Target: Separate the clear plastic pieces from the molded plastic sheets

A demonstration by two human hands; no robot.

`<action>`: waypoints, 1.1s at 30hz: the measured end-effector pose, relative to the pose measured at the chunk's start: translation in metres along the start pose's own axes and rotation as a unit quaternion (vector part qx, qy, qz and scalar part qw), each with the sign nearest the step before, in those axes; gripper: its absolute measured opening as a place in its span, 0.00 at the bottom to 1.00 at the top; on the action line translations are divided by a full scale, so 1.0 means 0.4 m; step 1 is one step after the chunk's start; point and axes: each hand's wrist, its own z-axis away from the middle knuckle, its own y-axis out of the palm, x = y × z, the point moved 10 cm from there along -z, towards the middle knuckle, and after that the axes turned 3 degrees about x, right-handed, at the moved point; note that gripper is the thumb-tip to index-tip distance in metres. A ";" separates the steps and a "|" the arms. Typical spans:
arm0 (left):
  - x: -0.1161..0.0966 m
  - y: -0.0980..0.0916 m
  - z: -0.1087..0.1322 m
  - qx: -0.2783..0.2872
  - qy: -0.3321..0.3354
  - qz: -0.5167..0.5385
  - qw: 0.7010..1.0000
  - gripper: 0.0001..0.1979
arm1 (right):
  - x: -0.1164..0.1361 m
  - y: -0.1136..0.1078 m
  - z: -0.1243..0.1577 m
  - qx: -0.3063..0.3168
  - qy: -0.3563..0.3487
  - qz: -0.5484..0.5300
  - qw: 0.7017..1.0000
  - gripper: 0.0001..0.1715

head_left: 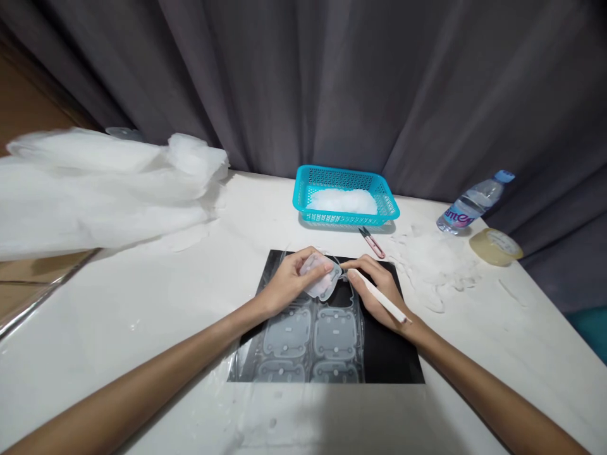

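Note:
My left hand (pixel 294 278) pinches a small translucent plastic piece (pixel 322 288) with rounded corners, its thumb lying across the face. My right hand (pixel 382 287) is closed on a slim white stick-like tool (pixel 383 298), its fingertips at the right edge of that piece. What the tool's working end looks like is hidden by the fingers. Below both hands lies a clear plastic sheet (pixel 311 335) with several similar rounded shapes, one spot near the right hand showing a dark opening. Part of the sheet rests on a black mat (pixel 393 357).
Behind the mat stands a blue basket (pixel 348 219) holding white pieces, with pink-handled thread snips (pixel 372 242) before it. A water bottle (pixel 474 203), a tape roll (pixel 496 246) and clear scraps (pixel 434 265) are at right. White plastic bags (pixel 104 196) fill the left.

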 end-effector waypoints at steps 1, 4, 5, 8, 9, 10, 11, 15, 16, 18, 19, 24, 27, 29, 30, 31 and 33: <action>-0.001 0.001 0.000 0.003 0.003 0.001 1.000 0.18 | -0.002 0.003 -0.001 0.005 0.007 -0.018 1.000 0.12; -0.006 0.002 -0.001 0.010 0.010 0.002 1.000 0.18 | -0.002 0.017 -0.003 0.027 0.019 -0.057 0.998 0.14; -0.008 0.002 -0.002 0.011 0.012 0.002 1.000 0.18 | -0.001 0.021 -0.003 0.033 0.022 -0.062 0.997 0.13; -0.012 0.004 -0.003 0.014 0.017 0.000 1.000 0.17 | 0.001 0.029 -0.004 0.044 0.031 -0.070 0.996 0.10; -0.013 0.005 -0.003 0.015 0.018 -0.001 1.000 0.17 | 0.003 0.030 -0.005 0.044 0.034 -0.073 0.996 0.09; -0.013 0.005 -0.003 0.016 0.019 -0.002 1.000 0.17 | 0.004 0.030 -0.006 0.044 0.037 -0.076 0.995 0.08; -0.013 0.006 -0.002 0.017 0.020 -0.004 1.000 0.17 | 0.004 0.029 -0.008 0.044 0.039 -0.077 0.995 0.09; -0.015 0.011 0.000 0.026 0.022 -0.010 0.999 0.17 | 0.007 0.030 -0.011 0.046 0.038 -0.060 0.996 0.11; -0.016 0.012 0.000 0.028 0.024 -0.018 0.999 0.17 | 0.006 0.031 -0.011 0.046 0.035 -0.051 0.997 0.11; -0.021 0.013 0.000 0.029 0.033 -0.043 0.998 0.16 | 0.006 0.037 -0.009 0.050 0.025 -0.028 0.998 0.10; -0.023 0.012 -0.001 0.030 0.036 -0.056 0.997 0.16 | 0.006 0.041 -0.007 0.052 0.018 -0.016 0.998 0.10; -0.003 0.013 -0.004 0.103 -0.009 -0.065 0.993 0.16 | -0.013 0.037 0.003 0.054 -0.013 0.050 0.997 0.09; -0.012 -0.022 -0.005 0.096 -0.006 -0.065 0.993 0.17 | -0.036 -0.016 0.004 -0.008 -0.001 0.074 0.997 0.11; -0.024 -0.043 -0.006 0.078 0.005 -0.070 0.994 0.17 | -0.038 -0.037 0.004 -0.030 0.000 0.077 0.997 0.11; -0.028 -0.046 -0.006 0.073 0.010 -0.074 0.995 0.17 | -0.035 -0.037 0.004 -0.028 -0.006 0.076 0.997 0.11; -0.032 -0.045 -0.006 0.070 0.014 -0.077 0.994 0.17 | -0.029 -0.032 0.004 -0.023 -0.012 0.074 0.997 0.10; -0.036 -0.037 -0.005 0.067 0.019 -0.079 0.994 0.17 | -0.019 -0.022 0.005 -0.020 -0.022 0.071 0.997 0.07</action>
